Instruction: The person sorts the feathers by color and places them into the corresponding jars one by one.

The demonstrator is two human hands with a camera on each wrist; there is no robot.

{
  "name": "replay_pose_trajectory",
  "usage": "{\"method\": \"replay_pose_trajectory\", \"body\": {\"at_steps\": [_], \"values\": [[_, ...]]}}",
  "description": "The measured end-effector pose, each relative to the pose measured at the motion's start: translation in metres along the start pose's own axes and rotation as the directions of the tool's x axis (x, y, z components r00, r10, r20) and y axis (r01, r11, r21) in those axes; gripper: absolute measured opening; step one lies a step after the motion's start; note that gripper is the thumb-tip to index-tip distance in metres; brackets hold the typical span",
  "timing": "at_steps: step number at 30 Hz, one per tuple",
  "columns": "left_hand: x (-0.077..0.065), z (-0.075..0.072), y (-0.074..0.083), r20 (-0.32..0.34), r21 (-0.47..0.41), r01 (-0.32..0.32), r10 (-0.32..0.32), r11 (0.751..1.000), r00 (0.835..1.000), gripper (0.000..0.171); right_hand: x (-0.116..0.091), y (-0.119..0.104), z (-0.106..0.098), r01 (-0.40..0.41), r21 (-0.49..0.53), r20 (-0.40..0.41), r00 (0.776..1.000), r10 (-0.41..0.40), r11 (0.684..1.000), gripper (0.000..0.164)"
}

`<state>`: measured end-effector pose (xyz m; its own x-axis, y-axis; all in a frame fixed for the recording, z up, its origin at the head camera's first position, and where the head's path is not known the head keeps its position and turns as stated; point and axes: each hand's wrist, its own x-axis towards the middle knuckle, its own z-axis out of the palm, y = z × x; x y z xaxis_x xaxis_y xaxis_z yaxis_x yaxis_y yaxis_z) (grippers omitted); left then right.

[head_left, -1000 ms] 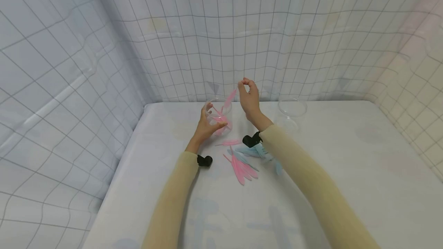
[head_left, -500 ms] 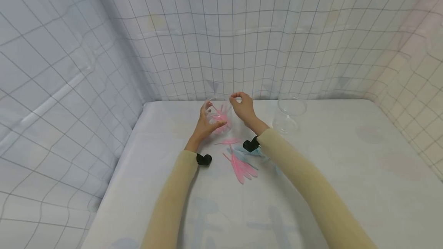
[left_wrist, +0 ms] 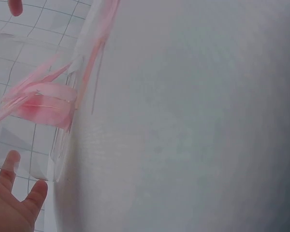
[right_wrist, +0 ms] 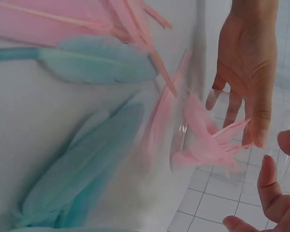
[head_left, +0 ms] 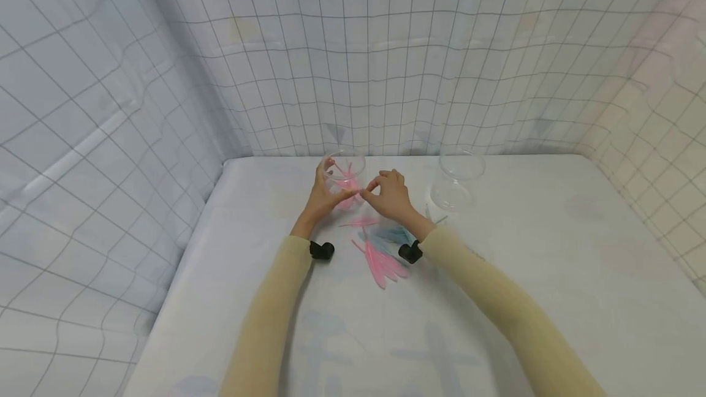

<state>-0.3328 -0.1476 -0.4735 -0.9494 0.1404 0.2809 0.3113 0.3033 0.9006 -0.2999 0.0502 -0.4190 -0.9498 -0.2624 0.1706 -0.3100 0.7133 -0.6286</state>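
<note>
My left hand holds a clear plastic cup by its side, thumb in front and fingers behind. Several pink feathers are inside the cup, quills toward the rim. My right hand is just right of the cup, fingertips close to the left thumb. In the right wrist view its fingers are bent but apart, and nothing shows between them. On the table in front of the cup lie a single pink feather, a fan of pink feathers and blue feathers, partly hidden by the right wrist.
A second clear cup stands to the right on the white table. Grid-patterned sheets rise behind the table and at both sides.
The pink feather that my right hand pinched was lowered into the cup and let go. That hand then came down beside the cup. My left hand kept its grip.
</note>
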Motion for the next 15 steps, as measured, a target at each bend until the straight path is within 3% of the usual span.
{"method": "replay_pose_trajectory", "body": {"at_steps": [6, 15], "values": [[0.001, -0.001, 0.001, -0.007, 0.013, -0.002, 0.003, 1.000, 1.000, 0.100, -0.014, -0.001, 0.006, 0.005, -0.229, 0.147, 0.989, 0.029, 0.973, 0.032], [0.000, -0.001, 0.000, 0.001, 0.015, 0.002, -0.002, 1.000, 1.000, 0.100, -0.023, -0.001, 0.018, 0.025, -0.360, 0.228, 0.972, 0.062, 0.933, 0.032]]}}
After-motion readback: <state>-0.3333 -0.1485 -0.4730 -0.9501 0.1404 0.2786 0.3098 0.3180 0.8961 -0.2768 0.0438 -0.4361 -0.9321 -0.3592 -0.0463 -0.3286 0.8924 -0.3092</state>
